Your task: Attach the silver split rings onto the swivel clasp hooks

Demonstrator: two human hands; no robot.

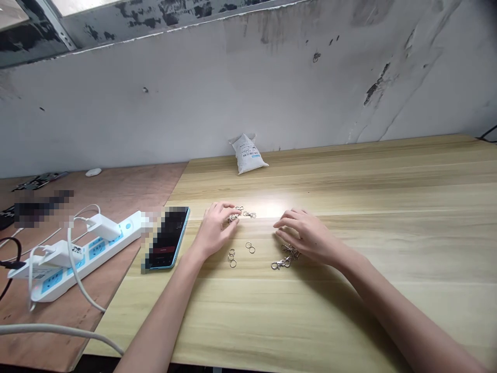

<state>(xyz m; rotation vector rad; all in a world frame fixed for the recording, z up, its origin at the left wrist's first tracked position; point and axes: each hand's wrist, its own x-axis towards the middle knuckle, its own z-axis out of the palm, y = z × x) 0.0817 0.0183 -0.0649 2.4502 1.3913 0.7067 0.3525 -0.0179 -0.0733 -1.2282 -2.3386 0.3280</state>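
My left hand (213, 230) rests on the pale wooden tabletop (349, 311), its fingertips closed on a small silver swivel clasp (233, 218). Just beyond those fingers lies another clasp (249, 214). Three split key rings (232, 257) sit in a small group below my left hand, and two more rings (250, 247) lie to their right. My right hand (306, 235) is curved, fingers apart, with nothing visibly in it. A tangled pile of silver swivel clasps (287, 257) lies right under its fingertips, partly hidden by them.
A phone in a blue case (167, 238) lies left of my left hand, at the table's edge. A white power strip (77, 256) with plugged-in chargers and cables sits on a lower brown board. A white sack (248, 154) leans against the stained wall.
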